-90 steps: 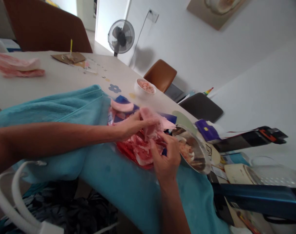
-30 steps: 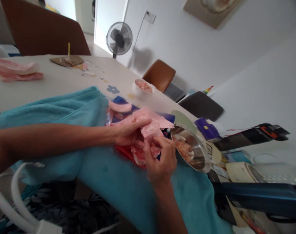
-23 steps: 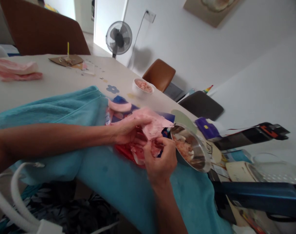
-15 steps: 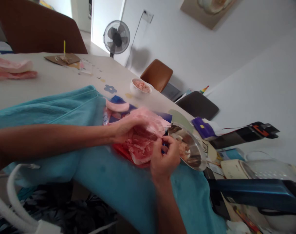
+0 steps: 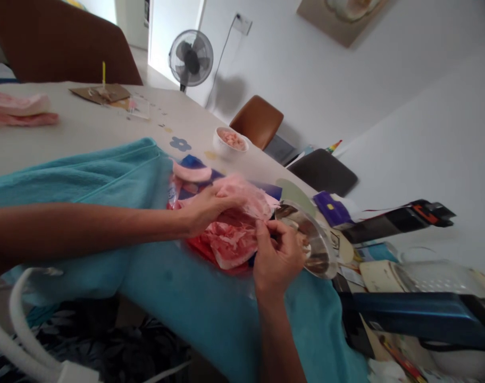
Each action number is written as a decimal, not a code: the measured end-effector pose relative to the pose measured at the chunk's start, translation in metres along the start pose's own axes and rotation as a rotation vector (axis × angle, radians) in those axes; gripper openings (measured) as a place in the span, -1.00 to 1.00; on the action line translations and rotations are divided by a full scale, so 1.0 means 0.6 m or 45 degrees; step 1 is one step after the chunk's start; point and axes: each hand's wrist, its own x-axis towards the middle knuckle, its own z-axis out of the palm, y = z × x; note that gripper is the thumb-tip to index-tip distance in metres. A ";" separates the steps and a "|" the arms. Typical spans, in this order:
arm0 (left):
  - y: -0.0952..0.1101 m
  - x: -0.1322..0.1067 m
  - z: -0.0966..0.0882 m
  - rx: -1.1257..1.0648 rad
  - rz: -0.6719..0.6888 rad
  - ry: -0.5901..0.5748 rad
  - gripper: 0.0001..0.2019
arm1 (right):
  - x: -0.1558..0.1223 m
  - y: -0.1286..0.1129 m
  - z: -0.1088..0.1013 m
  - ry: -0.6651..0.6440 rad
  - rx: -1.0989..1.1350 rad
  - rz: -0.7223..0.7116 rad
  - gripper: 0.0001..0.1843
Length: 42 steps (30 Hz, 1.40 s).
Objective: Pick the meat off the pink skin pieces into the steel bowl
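A partly opened pink-red pomelo (image 5: 232,242) lies on red and blue plastic wrapping (image 5: 202,254), its torn flesh showing. My left hand (image 5: 210,210) holds its pale pink membrane (image 5: 246,194) from the left, thumb stretched along the top. At the right edge of that membrane, my right hand (image 5: 280,255) pinches with thumb and forefinger. Beside my right hand a steel bowl (image 5: 326,255) leans with bits of pulp in it, partly hidden by the hand. A curved piece of pink rind (image 5: 192,173) sits behind my left hand.
A turquoise towel (image 5: 178,308) covers the near table edge. Farther back stand a white bowl of pink pulp (image 5: 231,140) and thick rind pieces (image 5: 19,109). Brown card (image 5: 107,94) holds scraps. Clutter, including a purple packet (image 5: 333,209), crowds the right.
My right hand has shifted slightly right, still pinching at the membrane, and covers more of the steel bowl's contents. My left hand stays nearly in place.
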 end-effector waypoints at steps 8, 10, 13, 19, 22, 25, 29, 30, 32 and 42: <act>-0.002 -0.003 0.002 0.073 -0.005 0.024 -0.77 | 0.000 -0.001 0.002 -0.007 0.089 0.154 -0.81; -0.004 -0.002 0.000 0.132 0.039 0.067 -0.76 | 0.000 -0.001 0.003 -0.020 0.115 0.243 -0.78; -0.005 -0.003 -0.002 0.223 0.084 0.115 -0.70 | 0.001 0.000 0.000 -0.048 0.133 0.362 -0.76; -0.005 -0.012 0.000 0.328 0.185 0.136 -0.63 | 0.006 0.004 -0.005 -0.169 0.194 0.357 -0.79; -0.006 -0.014 0.003 0.322 0.213 0.147 -0.69 | 0.004 0.007 -0.002 -0.153 0.112 0.149 -0.83; -0.003 -0.015 0.007 0.299 0.201 0.151 -0.72 | 0.002 0.008 0.001 -0.110 0.040 0.029 -0.82; 0.003 -0.016 0.011 0.235 0.215 0.078 -0.75 | 0.002 0.007 -0.003 -0.080 0.006 0.016 -0.81; 0.003 -0.016 0.010 0.233 0.217 0.074 -0.75 | 0.003 0.007 -0.004 -0.100 0.004 0.015 -0.80; 0.001 -0.014 0.006 0.264 0.225 0.107 -0.73 | 0.006 0.008 -0.007 -0.146 -0.007 -0.027 -0.80; 0.001 -0.017 0.010 0.174 0.081 0.181 -0.81 | 0.001 0.018 -0.001 -0.185 -0.171 -0.456 -0.83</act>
